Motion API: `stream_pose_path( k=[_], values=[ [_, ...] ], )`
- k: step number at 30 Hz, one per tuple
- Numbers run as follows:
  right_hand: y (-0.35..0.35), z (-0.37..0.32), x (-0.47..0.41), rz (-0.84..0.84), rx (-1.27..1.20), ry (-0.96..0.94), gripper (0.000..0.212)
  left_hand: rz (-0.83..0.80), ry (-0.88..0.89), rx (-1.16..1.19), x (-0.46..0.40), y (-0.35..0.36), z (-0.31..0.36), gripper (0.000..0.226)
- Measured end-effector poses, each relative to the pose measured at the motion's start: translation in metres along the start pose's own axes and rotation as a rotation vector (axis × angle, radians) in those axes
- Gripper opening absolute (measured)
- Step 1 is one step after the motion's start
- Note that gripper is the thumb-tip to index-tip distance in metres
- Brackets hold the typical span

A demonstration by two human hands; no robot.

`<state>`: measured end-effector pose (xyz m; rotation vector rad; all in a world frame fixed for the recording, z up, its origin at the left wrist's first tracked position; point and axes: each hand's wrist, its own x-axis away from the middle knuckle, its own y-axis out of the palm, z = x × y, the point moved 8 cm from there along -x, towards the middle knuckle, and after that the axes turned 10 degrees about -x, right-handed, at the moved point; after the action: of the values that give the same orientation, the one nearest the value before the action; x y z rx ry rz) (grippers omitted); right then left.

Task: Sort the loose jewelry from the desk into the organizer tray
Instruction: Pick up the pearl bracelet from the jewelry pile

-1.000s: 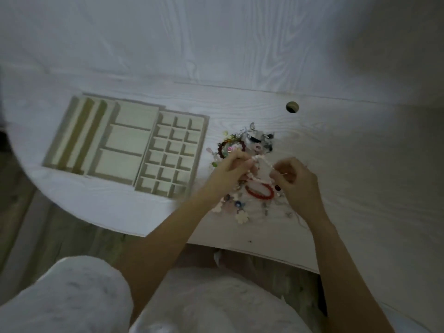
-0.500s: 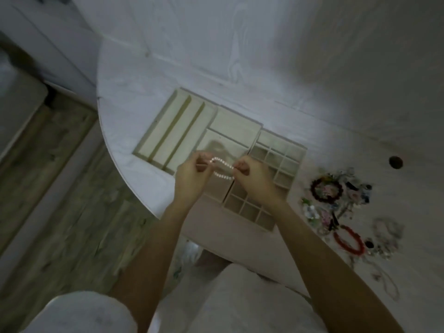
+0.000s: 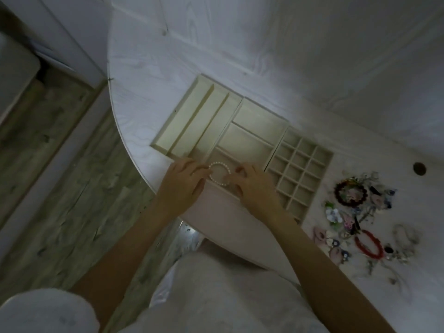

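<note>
- The left hand (image 3: pixel 183 182) pinches one side of a small white bead bracelet (image 3: pixel 219 174) with its fingertips, and the right hand (image 3: pixel 252 186) pinches the opposite side. Held from both sides, the loop stays round and spread, which looks meant to lay it flat rather than in a heap.
- The bracelet hangs over the nearest of the three wide middle compartments of the pale beige divided organizer tray (image 3: pixel 242 102), at the tray's front edge. Whether the beads already touch the compartment floor I cannot tell.
- Both forearms reach forward from the bench's front rim and converge on the tray, wrists low, backs of the hands up, fingers curled down toward the loop.
- That wide compartment suits a bracelet: the long slots at the tray's left end are narrow, and the grid of small square cells at its right end looks too tight for the ring.
- The tray lies near the rounded left end of the white wood-grain bench (image 3: pixel 144 75), so the sorting spot is close to the bench's front rim.
- The rest of the loose jewelry pile (image 3: pixel 360 219) lies well apart, toward the bench's right side beyond the tray's grid end; it includes a dark beaded bracelet (image 3: pixel 349 192) and a red beaded bracelet (image 3: pixel 368 243).
- A small round cable hole (image 3: pixel 419 168) sits behind the pile.
</note>
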<state>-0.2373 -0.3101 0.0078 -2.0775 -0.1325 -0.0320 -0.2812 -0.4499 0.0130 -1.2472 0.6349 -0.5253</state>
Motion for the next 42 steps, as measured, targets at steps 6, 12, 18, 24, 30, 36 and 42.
stream_pose_path(
  k=[6,12,18,24,30,36,42],
  values=[
    [0.002,0.003,-0.002,0.095,0.108,0.019,0.024,-0.011,0.203,-0.129,-0.008,0.009,0.022,0.032],
    [0.015,-0.005,-0.016,0.050,0.059,0.099,0.024,-0.009,0.277,-0.218,-0.006,0.006,0.015,0.036],
    [0.020,-0.015,-0.024,0.024,0.062,0.120,0.014,0.001,0.230,-0.220,-0.005,0.003,0.011,0.038],
    [0.020,-0.013,-0.022,0.015,0.082,0.112,0.018,0.016,0.171,-0.212,-0.007,0.003,0.010,0.033],
    [0.023,-0.009,-0.018,0.049,0.062,0.108,0.020,-0.032,0.134,-0.287,-0.011,0.006,0.015,0.034],
    [-0.013,-0.011,0.011,0.117,-0.105,0.111,0.029,0.023,0.061,-0.115,-0.009,-0.011,0.033,0.033],
    [-0.069,0.054,0.128,0.377,-0.169,0.365,0.018,-0.083,0.173,0.220,-0.015,0.000,0.122,0.032]
  ],
)
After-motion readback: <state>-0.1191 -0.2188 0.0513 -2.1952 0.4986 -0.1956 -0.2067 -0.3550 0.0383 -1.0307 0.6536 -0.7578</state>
